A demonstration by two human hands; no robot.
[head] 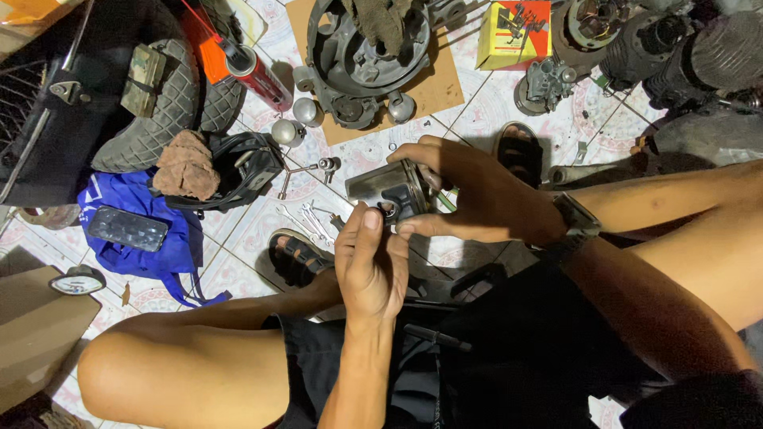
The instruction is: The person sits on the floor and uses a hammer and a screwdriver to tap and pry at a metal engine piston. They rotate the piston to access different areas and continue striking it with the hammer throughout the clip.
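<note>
Wrenches [306, 221], sandals [296, 258] crowd floor below; bare tiles [477, 131] ahead seem passable.

Left hand [369, 266]: centre of frame, forearm rising from the bottom edge, back of hand toward camera, fingers together, tips curled inward at the top. Right hand [469, 195]: just right of centre, forearm entering from the right edge, wristband on the wrist, fingers and thumb curled in a clamped grasp. Fingertips of both hands meet. Bare knees at lower left and right.

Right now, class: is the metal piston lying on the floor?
No, the right hand holds the piston up while the left hand touches it.
</note>
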